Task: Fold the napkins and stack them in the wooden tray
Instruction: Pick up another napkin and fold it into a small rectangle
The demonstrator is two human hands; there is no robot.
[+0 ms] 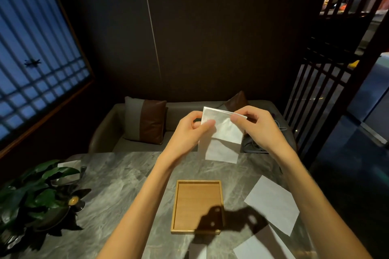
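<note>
A white napkin (223, 132) hangs in the air above the far side of the table, partly folded over at its top. My left hand (189, 130) pinches its upper left edge and my right hand (259, 126) pinches its upper right corner. Below my arms a rectangular wooden tray (179, 206) lies on the grey marble table (117, 185) with nothing in it; the shadow of my hands falls across its near right corner. Two more flat white napkins lie to the tray's right, one (273, 204) beside it and one (259, 248) at the near edge.
A dark bowl with green leaves (35, 197) stands at the table's left. Behind the table is a grey sofa with a grey-and-brown cushion (145, 122). A dark slatted screen (315, 94) stands to the right and a latticed window on the left.
</note>
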